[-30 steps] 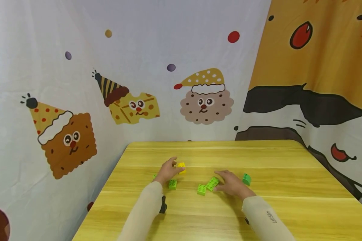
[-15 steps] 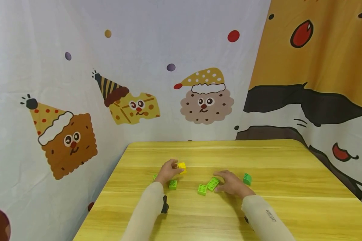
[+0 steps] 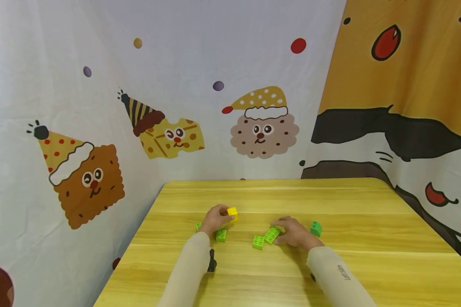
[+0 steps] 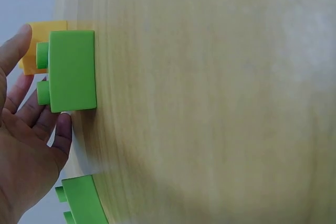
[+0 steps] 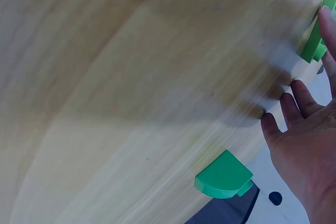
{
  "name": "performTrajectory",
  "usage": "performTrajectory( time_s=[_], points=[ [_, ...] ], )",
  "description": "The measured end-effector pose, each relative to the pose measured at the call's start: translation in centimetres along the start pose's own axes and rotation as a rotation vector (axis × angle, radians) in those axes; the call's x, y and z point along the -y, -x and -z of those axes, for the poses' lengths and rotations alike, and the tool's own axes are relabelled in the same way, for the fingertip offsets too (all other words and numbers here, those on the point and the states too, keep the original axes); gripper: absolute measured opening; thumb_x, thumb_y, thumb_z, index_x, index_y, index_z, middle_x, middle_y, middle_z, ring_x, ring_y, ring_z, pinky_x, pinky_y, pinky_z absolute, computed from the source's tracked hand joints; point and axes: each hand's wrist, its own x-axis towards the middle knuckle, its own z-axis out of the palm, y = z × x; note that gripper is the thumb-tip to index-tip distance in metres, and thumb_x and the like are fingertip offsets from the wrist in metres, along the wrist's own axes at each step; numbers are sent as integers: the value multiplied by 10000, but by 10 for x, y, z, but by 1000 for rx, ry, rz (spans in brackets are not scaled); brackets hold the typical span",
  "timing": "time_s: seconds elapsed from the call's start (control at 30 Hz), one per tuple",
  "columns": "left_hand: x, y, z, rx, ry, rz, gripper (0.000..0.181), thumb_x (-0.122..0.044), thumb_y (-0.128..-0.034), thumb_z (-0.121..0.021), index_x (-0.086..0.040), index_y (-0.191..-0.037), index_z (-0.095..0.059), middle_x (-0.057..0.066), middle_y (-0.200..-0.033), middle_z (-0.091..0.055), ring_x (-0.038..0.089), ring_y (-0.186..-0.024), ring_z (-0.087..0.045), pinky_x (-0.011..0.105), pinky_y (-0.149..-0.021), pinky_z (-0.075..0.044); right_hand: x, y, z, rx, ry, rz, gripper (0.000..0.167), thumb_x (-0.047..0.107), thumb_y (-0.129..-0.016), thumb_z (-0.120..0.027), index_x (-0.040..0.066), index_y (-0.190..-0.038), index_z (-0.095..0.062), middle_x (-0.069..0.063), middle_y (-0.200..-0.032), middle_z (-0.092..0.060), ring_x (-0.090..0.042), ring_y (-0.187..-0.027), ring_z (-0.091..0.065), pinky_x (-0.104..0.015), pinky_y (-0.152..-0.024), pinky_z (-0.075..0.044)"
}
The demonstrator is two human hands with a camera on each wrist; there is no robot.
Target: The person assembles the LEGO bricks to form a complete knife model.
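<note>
My left hand point(image 3: 216, 219) pinches a yellow toy building brick point(image 3: 232, 214) between thumb and fingers. In the left wrist view a light-green brick point(image 4: 73, 72) partly hides that yellow brick. My right hand point(image 3: 295, 233) holds the right end of a long light-green building brick point(image 3: 272, 235) between thumb and forefinger, its other fingers spread near the table. A short light-green brick point(image 3: 258, 242) lies by the long one's left end. In the right wrist view only part of the long brick point(image 5: 313, 43) shows at the edge.
A darker green, round-sided brick point(image 3: 316, 229) lies right of my right hand. Another light-green brick point(image 3: 198, 226) is partly hidden behind my left wrist. The wooden table point(image 3: 330, 196) ends at a cartoon-printed cloth point(image 3: 199, 64).
My left fingers and thumb have closed in on the yellow brick, which has tilted slightly. My right hand stays almost still at the long light-green brick.
</note>
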Motion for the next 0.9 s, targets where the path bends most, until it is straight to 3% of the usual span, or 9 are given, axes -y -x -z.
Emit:
performTrajectory(
  time_s=[0.23, 0.57, 0.9],
  points=[
    [3, -3, -1, -14, 11, 4, 450, -214, -921, -738, -8, -1293, -591, 112, -1164, -635, 266, -1060, -591, 431, -917, -499, -2, 0, -1, -26, 12, 7, 463, 120, -812, -822, 96, -1254, -683, -279, -1419, -441, -500, -1298, -401, -618, -1028, -352],
    [1, -3, -2, -14, -9, 16, 412, -206, -926, -731, -26, -1276, -610, 107, -1160, -643, 274, -1073, -594, 441, -920, -492, -5, 0, -4, -64, -23, -54, 284, 115, -788, -843, 128, -1042, -716, -216, -1377, -490, -463, -1290, -431, -579, -1054, -349],
    [-8, -4, -5, 41, -92, -22, 371, -199, -915, -742, -28, -1229, -642, 100, -1116, -658, 240, -996, -608, 405, -873, -511, -5, 8, -2, -68, -14, -65, 270, 159, -778, -856, 125, -1004, -712, -206, -1362, -506, -462, -1271, -456, -576, -1040, -369]
  ],
)
